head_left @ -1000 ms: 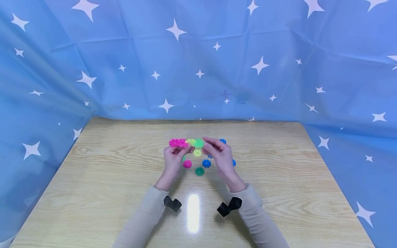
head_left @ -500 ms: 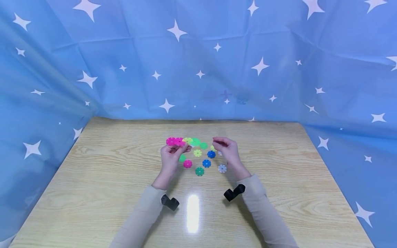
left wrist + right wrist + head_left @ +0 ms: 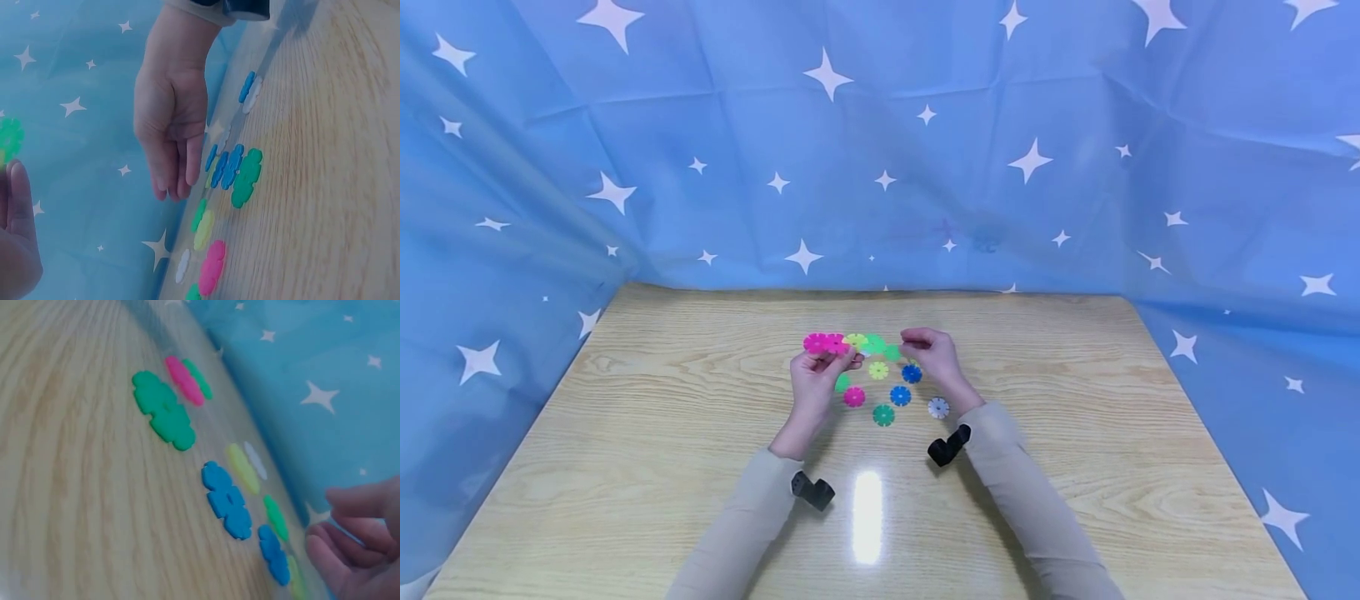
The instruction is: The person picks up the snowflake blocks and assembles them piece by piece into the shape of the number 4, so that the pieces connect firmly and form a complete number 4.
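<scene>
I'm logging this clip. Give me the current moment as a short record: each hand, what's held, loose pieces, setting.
Left hand: pinches the disc row
Disc row: pink, pink, yellow, green, left to right
Right hand: raised, no disc visible in its fingers
Loose pieces: pink disc, dark green disc, white disc, others
Surface: wooden table
Backdrop: blue cloth with white stars
</scene>
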The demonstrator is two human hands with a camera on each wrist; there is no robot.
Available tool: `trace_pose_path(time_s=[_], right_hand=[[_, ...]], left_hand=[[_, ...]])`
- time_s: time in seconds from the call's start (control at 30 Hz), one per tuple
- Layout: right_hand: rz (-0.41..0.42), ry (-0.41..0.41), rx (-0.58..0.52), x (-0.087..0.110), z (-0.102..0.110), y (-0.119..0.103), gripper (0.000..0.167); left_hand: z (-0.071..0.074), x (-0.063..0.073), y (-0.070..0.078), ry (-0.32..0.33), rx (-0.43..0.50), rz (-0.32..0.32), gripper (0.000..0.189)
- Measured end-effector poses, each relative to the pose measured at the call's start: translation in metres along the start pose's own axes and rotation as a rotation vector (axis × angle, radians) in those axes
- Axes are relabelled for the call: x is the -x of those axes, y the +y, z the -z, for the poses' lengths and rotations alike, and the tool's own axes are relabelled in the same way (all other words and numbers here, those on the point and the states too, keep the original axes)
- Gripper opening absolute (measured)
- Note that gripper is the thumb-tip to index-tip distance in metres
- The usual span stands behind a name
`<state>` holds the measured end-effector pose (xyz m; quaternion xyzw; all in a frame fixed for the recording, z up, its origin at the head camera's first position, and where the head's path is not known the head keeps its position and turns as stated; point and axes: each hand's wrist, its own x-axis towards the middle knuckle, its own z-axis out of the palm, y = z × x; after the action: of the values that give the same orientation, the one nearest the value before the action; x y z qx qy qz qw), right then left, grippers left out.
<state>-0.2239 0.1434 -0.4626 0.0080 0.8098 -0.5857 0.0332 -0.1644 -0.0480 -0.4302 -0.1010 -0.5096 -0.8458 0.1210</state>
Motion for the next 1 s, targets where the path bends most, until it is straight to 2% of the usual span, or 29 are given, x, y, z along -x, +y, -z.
trace_pose_path(time_s=[0.33,0.77,1.0], right_hand=[[0.002,-0.035,0.187,-0.013,-0.008,-0.001,0.03],[0.06,-0.163,0.455,-0.021,-0.014,-0.006,0.037],[0.047,-0.209,0.522,-0.024,-0.014,-0.014,0.035]], left_hand=[[0.002,0.0,0.0,0.001,-0.007,-0.003,0.033],[0.002,0.0,0.0,0.007,0.005,0.005,0.035],[0.003,0.001,0.0,0.01,-0.004,0.007,0.032]])
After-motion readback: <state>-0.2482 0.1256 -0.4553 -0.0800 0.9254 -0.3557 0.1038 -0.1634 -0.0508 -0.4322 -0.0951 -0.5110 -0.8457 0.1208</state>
